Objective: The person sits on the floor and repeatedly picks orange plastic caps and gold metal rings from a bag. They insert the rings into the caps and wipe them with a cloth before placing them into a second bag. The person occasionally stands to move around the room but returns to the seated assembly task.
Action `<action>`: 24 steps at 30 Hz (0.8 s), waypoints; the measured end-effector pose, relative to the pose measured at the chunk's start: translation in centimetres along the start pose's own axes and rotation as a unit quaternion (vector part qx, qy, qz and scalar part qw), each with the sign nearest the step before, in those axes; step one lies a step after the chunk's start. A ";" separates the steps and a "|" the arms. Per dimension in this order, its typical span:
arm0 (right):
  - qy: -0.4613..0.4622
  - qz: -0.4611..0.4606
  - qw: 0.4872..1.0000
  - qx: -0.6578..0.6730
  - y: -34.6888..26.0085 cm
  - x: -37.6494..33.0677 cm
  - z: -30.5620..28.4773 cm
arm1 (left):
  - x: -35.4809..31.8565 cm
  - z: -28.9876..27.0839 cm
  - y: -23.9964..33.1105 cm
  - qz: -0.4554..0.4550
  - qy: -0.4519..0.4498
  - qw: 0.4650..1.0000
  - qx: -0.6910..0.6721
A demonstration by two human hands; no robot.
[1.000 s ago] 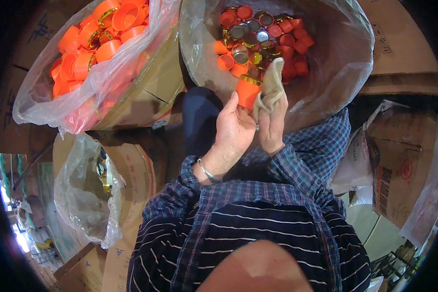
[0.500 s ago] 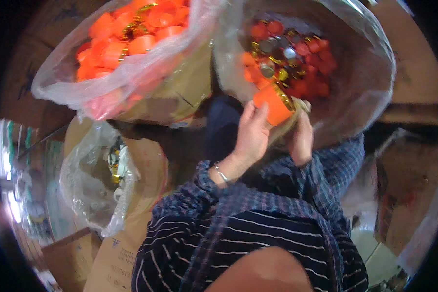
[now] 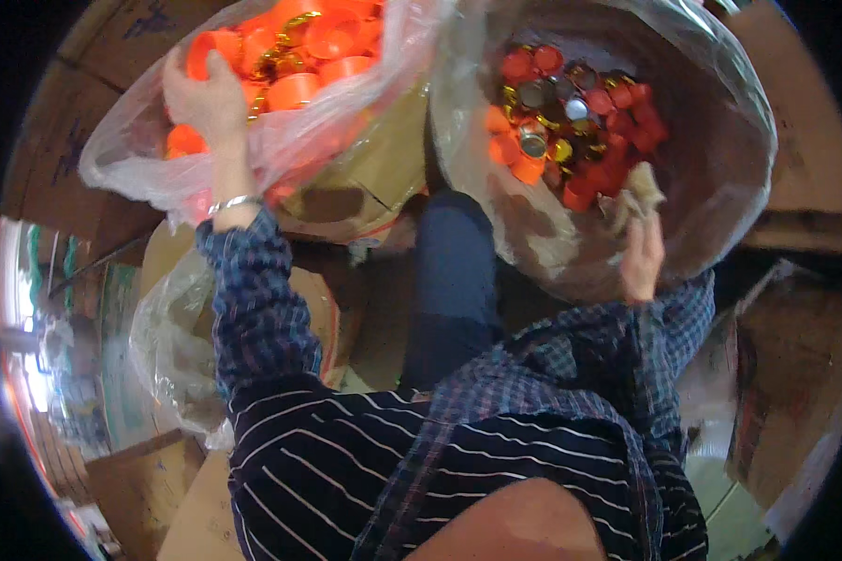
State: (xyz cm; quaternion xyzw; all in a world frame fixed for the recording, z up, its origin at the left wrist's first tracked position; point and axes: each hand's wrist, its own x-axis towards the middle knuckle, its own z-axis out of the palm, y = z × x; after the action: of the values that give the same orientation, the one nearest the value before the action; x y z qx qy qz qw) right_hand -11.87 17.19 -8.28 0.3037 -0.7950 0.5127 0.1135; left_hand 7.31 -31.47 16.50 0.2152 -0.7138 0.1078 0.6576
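My left hand [image 3: 208,101] reaches over the left clear plastic bag [image 3: 122,173], its fingers closed round an orange plastic cup [image 3: 213,51]. Beneath and beside it lie several more orange cups [image 3: 335,35], with shiny gold bands [image 3: 285,58] among them. On the right, my right hand [image 3: 642,257] is closed on a crumpled beige cloth [image 3: 640,192] inside the near wall of the right plastic bag [image 3: 720,187]. Deeper in that bag are red and orange caps [image 3: 617,122], gold bands and silvery round lids [image 3: 533,140].
A smaller clear bag [image 3: 173,337] in a cardboard container stands at the lower left, partly behind my left sleeve. My knee [image 3: 454,252] is between the two large bags. Cardboard boxes [image 3: 795,122] flank the right side, and another box [image 3: 145,481] is at the lower left.
My left hand has swung left from the right bag, where it held an orange cup with a gold band, to the left bag. My right hand has shifted slightly right with the cloth.
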 end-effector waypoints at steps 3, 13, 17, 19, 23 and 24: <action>-0.272 0.156 0.939 -0.141 1.6 -2.1 2.7 | -5.9 -0.4 6.0 -0.138 -0.135 0.953 -0.232; -0.335 0.147 0.918 -0.152 4.6 1.7 5.2 | -21.6 4.0 23.6 -0.599 -0.142 0.012 -0.788; -0.403 0.251 0.872 -0.118 10.0 5.6 8.5 | -23.4 6.7 23.9 -0.599 -0.139 0.014 -0.788; -0.421 0.297 0.848 -0.123 14.0 6.6 11.5 | -24.6 7.6 23.6 -0.610 -0.140 0.029 -0.779; -0.412 0.197 0.847 -0.273 23.8 6.0 16.4 | -26.5 8.9 22.7 -0.733 -0.316 0.336 -0.500; -0.436 0.157 0.828 -0.317 26.0 5.2 17.6 | -26.7 9.1 22.6 -0.733 -0.312 0.348 -0.494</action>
State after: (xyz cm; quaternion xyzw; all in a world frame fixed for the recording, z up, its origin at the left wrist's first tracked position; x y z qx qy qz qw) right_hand -29.24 7.21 -33.03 0.3137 -0.9177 0.0580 -0.2368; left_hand -9.85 -11.10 -7.96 0.3073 -0.3486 -0.8645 0.1914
